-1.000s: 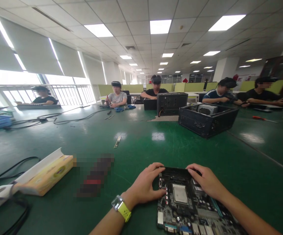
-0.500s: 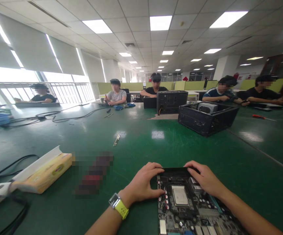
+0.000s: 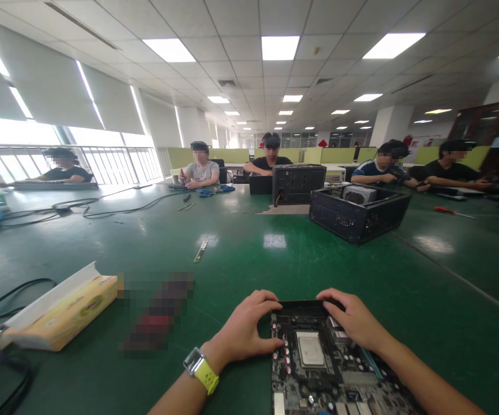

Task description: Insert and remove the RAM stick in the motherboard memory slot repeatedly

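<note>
A motherboard [image 3: 301,377] lies at the bottom of the view, right of centre, its near end cut off by the frame. On it shows a square silver processor [image 3: 311,350]. Along its far edge runs a black strip [image 3: 300,308] whose kind I cannot make out. My left hand [image 3: 249,325], with a yellow-strapped watch at the wrist, grips the far left corner, fingers at the far edge and thumb on the left side. At the far right corner, my right hand [image 3: 355,320] is closed round the edge; some fingertips are hidden behind it.
Leftward lie a tissue pack [image 3: 70,317], cables and a blurred dark-red item [image 3: 158,320]. A memory stick [image 3: 201,251] rests ahead. Beyond stand an open computer case [image 3: 357,213] and another case [image 3: 299,184]. A screwdriver [image 3: 452,212] lies far right. Several people sit around the table.
The whole view has shifted slightly, so things appear a little further left and lower. Both hands keep the same hold on the motherboard.
</note>
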{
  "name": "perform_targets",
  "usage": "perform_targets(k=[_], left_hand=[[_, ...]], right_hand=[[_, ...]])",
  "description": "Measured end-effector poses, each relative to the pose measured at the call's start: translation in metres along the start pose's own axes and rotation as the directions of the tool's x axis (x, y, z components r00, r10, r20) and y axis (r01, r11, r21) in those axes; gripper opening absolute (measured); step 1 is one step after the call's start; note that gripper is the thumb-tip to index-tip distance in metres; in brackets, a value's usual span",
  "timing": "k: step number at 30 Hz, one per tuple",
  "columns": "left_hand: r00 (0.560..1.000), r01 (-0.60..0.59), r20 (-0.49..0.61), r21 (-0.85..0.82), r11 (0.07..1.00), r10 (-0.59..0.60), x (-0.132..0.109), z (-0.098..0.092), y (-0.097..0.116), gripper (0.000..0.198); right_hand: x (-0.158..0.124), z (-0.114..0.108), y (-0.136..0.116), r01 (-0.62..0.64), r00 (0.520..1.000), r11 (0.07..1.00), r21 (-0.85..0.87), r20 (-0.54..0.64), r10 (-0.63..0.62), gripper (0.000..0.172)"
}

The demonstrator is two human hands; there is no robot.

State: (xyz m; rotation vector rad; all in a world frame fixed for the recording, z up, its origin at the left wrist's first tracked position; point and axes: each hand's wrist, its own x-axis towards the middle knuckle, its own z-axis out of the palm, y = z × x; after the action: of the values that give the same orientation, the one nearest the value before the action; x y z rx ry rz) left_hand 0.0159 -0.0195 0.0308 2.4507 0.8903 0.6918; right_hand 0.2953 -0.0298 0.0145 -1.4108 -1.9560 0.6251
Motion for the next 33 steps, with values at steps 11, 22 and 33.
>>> perform_targets(k=[11,22,33], left_hand=[[1.000,-0.006,-0.016,0.021,1.000,0.006,-0.0017,0.0014,-0.0030,0.056],[1.000,0.001,-0.013,0.023,1.000,0.000,-0.0014,-0.0006,-0.0003,0.053],[0.999,-0.002,-0.035,0.035,0.999,0.003,-0.0012,-0.0001,-0.0020,0.051]], right_hand=[[0.0003,0.0005,0.0004,0.019,1.000,1.000,0.014,-0.015,-0.019,0.028],[-0.0004,0.0004,0.0010,-0.005,1.000,1.000,0.024,-0.018,0.006,0.029],[0.0000,0.0017,-0.0021,-0.013,1.000,1.000,0.006,-0.003,0.013,0.029]])
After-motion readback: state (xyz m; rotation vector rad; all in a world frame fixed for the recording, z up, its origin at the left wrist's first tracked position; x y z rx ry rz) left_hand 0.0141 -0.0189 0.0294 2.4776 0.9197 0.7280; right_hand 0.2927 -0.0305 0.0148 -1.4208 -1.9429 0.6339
